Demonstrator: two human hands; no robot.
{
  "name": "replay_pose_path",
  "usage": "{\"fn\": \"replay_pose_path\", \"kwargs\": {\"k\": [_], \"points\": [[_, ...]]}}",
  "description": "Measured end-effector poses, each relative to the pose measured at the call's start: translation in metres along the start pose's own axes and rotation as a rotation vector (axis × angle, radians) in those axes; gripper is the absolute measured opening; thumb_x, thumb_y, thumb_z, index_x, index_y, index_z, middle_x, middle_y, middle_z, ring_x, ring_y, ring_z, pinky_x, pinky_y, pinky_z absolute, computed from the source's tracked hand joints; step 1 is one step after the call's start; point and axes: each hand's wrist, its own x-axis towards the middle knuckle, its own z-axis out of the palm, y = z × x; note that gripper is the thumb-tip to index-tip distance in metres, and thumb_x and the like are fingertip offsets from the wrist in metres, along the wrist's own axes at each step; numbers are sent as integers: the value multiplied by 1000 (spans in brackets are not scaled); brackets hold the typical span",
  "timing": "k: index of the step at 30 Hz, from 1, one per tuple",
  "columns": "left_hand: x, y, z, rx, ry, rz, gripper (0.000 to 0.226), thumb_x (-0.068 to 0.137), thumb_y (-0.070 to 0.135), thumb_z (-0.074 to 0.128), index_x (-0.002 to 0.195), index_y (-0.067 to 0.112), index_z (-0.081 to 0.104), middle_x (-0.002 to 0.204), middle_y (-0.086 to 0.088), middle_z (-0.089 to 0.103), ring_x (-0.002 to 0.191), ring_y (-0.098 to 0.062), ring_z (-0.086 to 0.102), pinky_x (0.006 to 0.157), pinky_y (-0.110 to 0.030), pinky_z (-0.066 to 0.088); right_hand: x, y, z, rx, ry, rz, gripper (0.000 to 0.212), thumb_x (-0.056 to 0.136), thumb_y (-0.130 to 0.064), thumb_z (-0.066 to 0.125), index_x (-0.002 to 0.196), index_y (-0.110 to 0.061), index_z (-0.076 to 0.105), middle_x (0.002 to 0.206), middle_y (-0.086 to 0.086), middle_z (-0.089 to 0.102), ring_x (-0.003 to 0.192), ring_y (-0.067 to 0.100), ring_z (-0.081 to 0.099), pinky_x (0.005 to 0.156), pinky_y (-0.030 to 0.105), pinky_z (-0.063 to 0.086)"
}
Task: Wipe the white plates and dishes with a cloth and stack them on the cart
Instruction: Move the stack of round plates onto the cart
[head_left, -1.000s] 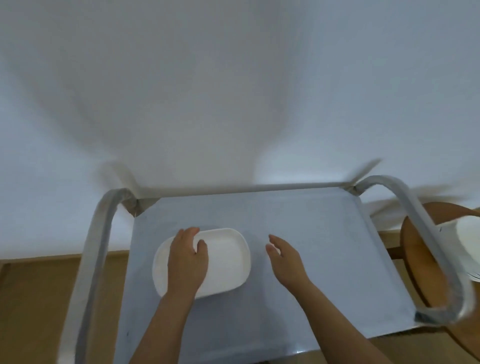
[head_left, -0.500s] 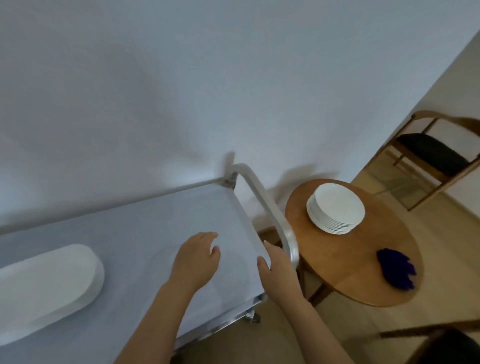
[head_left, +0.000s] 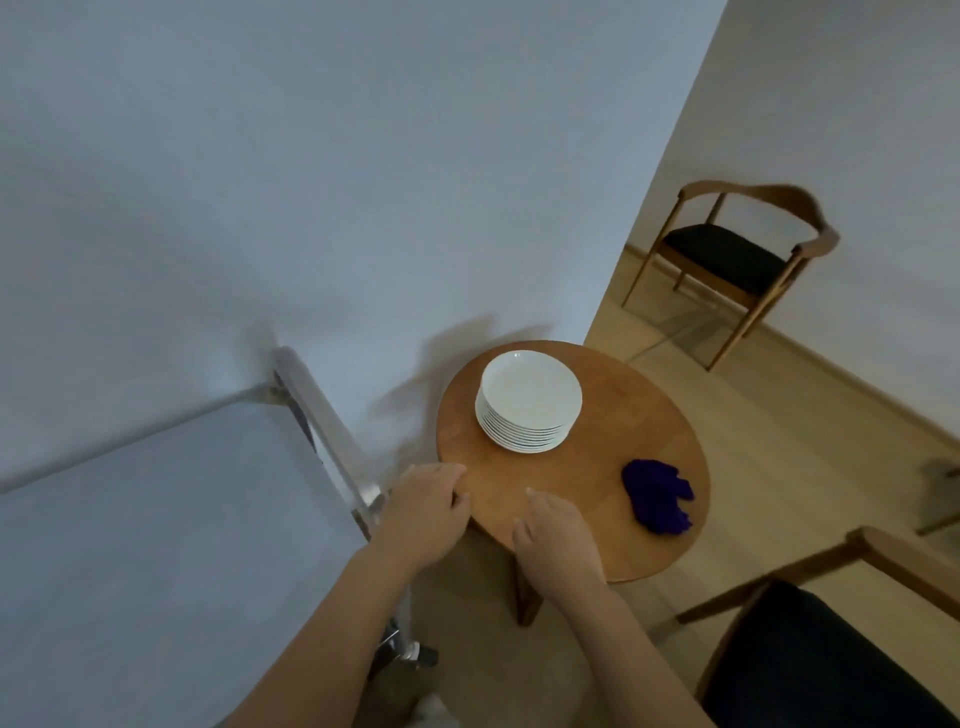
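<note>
The view has swung from the cart (head_left: 156, 519) to the tabletop (head_left: 639, 415) — both hands, left hand (head_left: 426, 512) and right hand (head_left: 558, 538), loosely spread and empty — plates (head_left: 527, 408) and cloth (head_left: 657, 496) come next.

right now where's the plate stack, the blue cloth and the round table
plate stack (head_left: 530, 397): head view, on the face of the top plate
blue cloth (head_left: 657, 496): head view, on the middle of the crumpled cloth
round table (head_left: 631, 415): head view, on bare wood right of the plates
</note>
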Motion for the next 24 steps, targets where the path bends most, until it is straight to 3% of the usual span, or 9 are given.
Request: {"fn": "replay_pose_path", "kwargs": {"k": [4,10,15,19,24], "points": [[45,12,28,-78,-31,-71,42,95,28,46,136,17,45,138,-2,49,125,-16,45,105,-30,33,36,27,-8,-39,-64,6,51,96,-29,38,146,-16,30,148,2,38,136,16,32,111,32,27],[124,23,63,-220,-128,-220,41,96,34,45,134,20,44,138,-1,48,125,-16,45,100,-29,35,101,62,-31,-54,-89,6,48,98,-30,39,144,-18,35,147,-1,39,136,15,34,112,31,29],[170,28,81,-402,-134,-370,44,96,35,46,136,19,42,137,-1,50,116,-11,50,90,-23,36,150,93,-42,68,-55,30,35,99,-27,39,129,-13,51,134,1,52,125,15,46,99,21,33],[192,22,96,-480,-117,-546,59,94,45,44,145,20,28,146,-3,39,132,-21,39,103,-36,34,187,117,-41,106,-66,-14,30,100,-27,40,123,-13,54,127,1,57,117,14,51,89,14,32],[222,14,126,-611,-23,-834,67,92,53,42,148,23,19,153,-4,27,138,-27,29,108,-46,28,251,145,-33,161,-124,-24,42,99,-29,42,138,-14,41,142,2,44,130,17,38,104,27,32]]}}
